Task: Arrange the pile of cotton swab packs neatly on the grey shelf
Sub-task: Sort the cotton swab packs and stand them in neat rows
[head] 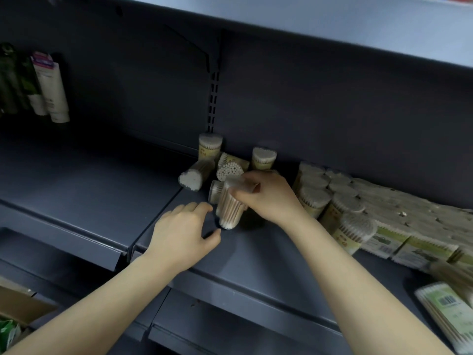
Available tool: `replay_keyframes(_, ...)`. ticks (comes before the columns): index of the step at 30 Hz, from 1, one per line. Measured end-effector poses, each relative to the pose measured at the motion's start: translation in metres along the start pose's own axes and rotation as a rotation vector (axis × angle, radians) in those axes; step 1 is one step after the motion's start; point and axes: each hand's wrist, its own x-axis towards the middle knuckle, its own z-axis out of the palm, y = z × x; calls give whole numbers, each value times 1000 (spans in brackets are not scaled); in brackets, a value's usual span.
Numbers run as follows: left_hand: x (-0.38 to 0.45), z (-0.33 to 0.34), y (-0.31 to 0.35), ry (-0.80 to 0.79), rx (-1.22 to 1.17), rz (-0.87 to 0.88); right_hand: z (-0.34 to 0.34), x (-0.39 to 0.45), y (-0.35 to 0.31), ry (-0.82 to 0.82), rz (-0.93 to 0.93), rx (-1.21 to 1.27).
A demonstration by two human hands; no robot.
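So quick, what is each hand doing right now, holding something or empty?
Left hand: open, empty, fingers loosely curled over the grey shelf.
Right hand: gripping a round cotton swab pack by its upper end.

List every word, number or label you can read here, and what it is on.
No text is legible.
Flat swab pack: barcode label, digits blurred.
Boxed swab packs: green labels and barcode, too blurred.
Standing cotton swab packs: yellow labels, unreadable.
Tubes at left: print too small.
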Motion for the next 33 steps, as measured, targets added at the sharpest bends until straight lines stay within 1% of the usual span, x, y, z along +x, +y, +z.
replay_keyframes(3, 1, 0, 9, -26, -2, 8, -11, -5, 5, 33, 30, 2)
replay_keyframes(6, 1, 2, 19, -63, 10, 22, -21, -10, 11, 86, 72, 61)
replay_keyframes(10, 2, 9, 33, -56, 13, 71, -33, -18, 20, 159, 102, 56)
replay_keyframes(13, 3, 13, 46, -35, -6, 116, -43, -26, 27, 167, 121, 50)
replay_keyframes(18, 4, 17, 72, -46, -89, 148, -56, -41, 37, 177, 185, 20)
replay_keyframes(21, 5, 20, 86, -54, -140, 159, -63, -47, 42, 200, 204, 28)
replay_keyframes(23, 5, 23, 94, -57, -167, 160, -67, -51, 45, 202, 217, -11)
replay_keyframes(26, 6, 26, 105, -53, -177, 158, -72, -53, 51, 225, 238, -20)
replay_keyframes(29, 7, 27, 116, -82, -189, 140, -74, -55, 60, 263, 277, 2)
replay_keyframes(33, 9, 28, 129, -65, -215, 118, -75, -59, 67, 297, 293, -27)
